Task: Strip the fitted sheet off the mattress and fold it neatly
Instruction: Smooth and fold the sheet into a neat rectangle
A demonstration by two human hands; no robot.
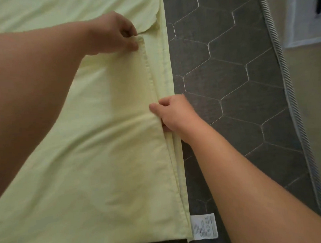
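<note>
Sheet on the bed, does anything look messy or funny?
A little. On the sheet, the layers do not line up along the right edge: the top one sits further in. A white label pokes out at the bottom corner.

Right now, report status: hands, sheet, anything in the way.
Left hand pinching upper layer's corner. Right hand pinching sheet edge. Sheet stripped, lying part-folded on mattress. No obstruction seen.

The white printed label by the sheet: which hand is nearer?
Right. The right hand pinches the edge of the yellow fitted sheet beyond the white printed label; the left hand pinches a fold farther away.
</note>
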